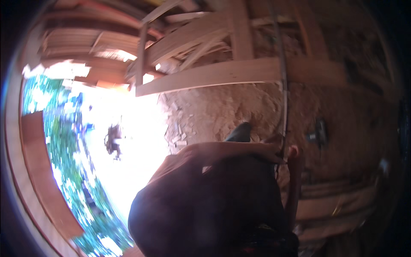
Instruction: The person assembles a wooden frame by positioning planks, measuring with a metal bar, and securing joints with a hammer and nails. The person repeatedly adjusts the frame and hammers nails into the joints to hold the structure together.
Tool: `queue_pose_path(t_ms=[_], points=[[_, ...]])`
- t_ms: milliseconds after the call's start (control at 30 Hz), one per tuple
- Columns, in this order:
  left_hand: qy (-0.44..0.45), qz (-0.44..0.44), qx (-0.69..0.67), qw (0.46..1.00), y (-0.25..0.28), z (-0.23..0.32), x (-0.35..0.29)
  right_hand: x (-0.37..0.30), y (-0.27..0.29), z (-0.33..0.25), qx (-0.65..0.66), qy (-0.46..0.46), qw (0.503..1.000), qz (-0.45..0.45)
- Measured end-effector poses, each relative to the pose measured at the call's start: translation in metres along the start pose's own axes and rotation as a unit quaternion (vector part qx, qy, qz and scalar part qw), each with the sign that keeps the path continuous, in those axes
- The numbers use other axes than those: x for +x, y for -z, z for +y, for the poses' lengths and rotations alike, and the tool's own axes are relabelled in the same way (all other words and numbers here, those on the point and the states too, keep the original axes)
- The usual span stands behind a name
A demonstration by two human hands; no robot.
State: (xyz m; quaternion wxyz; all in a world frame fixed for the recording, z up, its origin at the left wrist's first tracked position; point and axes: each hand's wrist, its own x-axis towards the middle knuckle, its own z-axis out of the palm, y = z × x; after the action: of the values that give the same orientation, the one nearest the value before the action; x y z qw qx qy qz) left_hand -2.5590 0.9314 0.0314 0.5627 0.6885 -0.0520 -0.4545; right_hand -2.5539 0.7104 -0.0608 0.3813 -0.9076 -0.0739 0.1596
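Note:
A long thin bar [285,98], dark above and paler below, runs from the top of the view down to my hands. My left arm crosses in front of my body, and my left hand [273,150] is closed around the lower end of the bar. Just right of it is my right hand [295,153], its forearm rising from below. The fingers of my right hand are dark and blurred, so whether they touch the bar is hidden. Past the hands, the bar crosses in front of a wooden frame [205,77].
Wood scraps [179,136] litter the dirt floor [214,105]. A dark tool-like object [317,133] lies at right, with stacked planks [334,205] below it. My shoe [239,132] shows ahead. Glaring daylight and greenery [68,171] fill the left side beside a wooden post [47,171].

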Motion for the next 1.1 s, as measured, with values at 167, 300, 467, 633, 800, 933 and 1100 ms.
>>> queue_pose_path(t_ms=[167, 300, 467, 633, 800, 933, 1100], points=[[-0.027, -0.004, -0.052, 0.998, -0.004, 0.017, 0.012, 0.028, -0.049, 0.128, -0.057, 0.267, 0.956, 0.105], [0.013, 0.051, -0.099, 0.994, -0.032, -0.013, -0.002, 0.006, -0.023, 0.057, 0.016, 0.091, 0.992, -0.086], [0.037, 0.044, -0.119, 0.991, -0.019, -0.002, 0.034, 0.025, -0.001, 0.020, 0.106, -0.013, 0.987, -0.119], [0.089, -0.014, -0.171, 0.981, -0.038, -0.009, 0.081, 0.019, 0.007, 0.023, 0.134, -0.078, 0.982, -0.103], [0.205, -0.024, -0.300, 0.931, -0.046, -0.033, 0.067, 0.029, -0.022, 0.020, 0.178, -0.091, 0.976, -0.089], [0.281, -0.069, -0.302, 0.908, -0.031, -0.037, 0.059, 0.020, -0.052, 0.020, 0.226, -0.130, 0.965, -0.008], [0.318, -0.106, -0.279, 0.900, -0.012, -0.040, 0.058, 0.022, -0.073, 0.024, 0.247, -0.136, 0.956, 0.079]])
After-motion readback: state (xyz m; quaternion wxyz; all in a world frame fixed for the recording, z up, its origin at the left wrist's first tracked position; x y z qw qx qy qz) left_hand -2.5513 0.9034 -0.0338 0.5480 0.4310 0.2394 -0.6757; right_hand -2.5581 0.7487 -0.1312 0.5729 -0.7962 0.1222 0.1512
